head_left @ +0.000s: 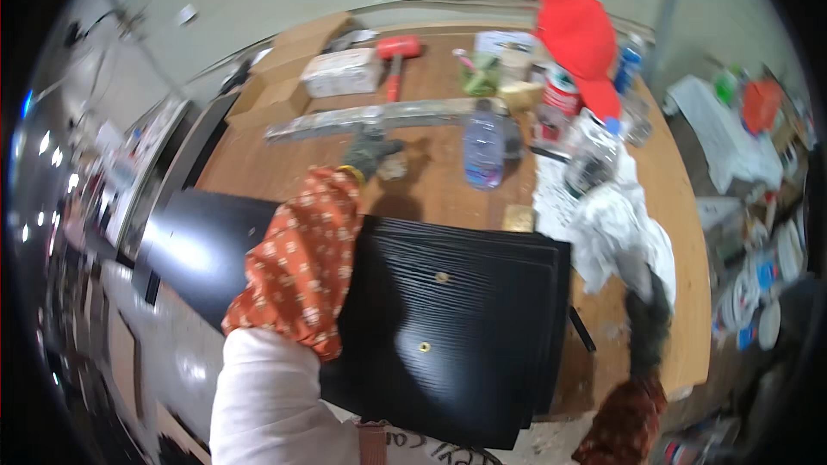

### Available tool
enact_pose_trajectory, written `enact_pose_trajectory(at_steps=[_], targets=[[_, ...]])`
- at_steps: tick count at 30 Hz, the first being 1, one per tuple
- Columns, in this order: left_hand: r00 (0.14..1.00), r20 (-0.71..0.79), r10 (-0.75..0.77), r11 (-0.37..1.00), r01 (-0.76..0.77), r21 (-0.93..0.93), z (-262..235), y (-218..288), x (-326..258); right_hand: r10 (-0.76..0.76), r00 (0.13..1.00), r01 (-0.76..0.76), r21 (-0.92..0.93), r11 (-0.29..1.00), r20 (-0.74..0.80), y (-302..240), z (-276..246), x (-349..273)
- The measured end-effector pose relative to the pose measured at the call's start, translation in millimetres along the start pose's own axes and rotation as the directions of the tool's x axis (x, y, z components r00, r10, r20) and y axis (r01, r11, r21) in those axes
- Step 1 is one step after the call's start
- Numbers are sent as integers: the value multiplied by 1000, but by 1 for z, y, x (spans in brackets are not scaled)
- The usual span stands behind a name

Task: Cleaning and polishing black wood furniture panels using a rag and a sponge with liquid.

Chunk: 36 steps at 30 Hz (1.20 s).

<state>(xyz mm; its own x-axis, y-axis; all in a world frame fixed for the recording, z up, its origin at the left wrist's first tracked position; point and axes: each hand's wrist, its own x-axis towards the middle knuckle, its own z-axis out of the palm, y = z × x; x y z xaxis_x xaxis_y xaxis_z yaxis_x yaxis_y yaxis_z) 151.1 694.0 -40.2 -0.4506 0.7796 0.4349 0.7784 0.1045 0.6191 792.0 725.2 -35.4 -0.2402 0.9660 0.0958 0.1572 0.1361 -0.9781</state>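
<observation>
Seeing my left hand (370,155) beyond black panels (478,319), right hand (648,323) beside them at white cloth (605,228), I cannot tell either's grip.

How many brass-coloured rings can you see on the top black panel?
2: the upper ring, right of the patterned orange left sleeve, and the lower ring, closer to the person. That sleeve may hide others.

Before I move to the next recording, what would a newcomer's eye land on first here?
Most likely the bright red cap, among the bottles at the far right of the wooden table. Next come the shiny black panels, stacked on the table's near side, with the left arm's orange patterned sleeve stretched across them. A red mallet lies near the far edge, left of the cap.
</observation>
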Motion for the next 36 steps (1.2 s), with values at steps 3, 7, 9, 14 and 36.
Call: enact_pose_trajectory(at_steps=[3,7,9,14,36], targets=[[966,167,-195,955,226,-193,66,133,-5,-59,998,52,-334,941,-11,-80,-48,-28],[978,10,209,978,-209,23,-23,208,-60,-135,962,126,50,991,236,-142,37,-3],[932,49,359,903,-360,237,-70,248,-108,-14,935,-75,237,969,354,-156,92,0],[839,341,425,657,-544,522,-103,256,-147,-29,861,-180,358,916,509,-160,218,-16],[904,61,-423,7,70,-998,-433,-249,-247,-430,426,905,-385,183,796,-212,720,-101]])
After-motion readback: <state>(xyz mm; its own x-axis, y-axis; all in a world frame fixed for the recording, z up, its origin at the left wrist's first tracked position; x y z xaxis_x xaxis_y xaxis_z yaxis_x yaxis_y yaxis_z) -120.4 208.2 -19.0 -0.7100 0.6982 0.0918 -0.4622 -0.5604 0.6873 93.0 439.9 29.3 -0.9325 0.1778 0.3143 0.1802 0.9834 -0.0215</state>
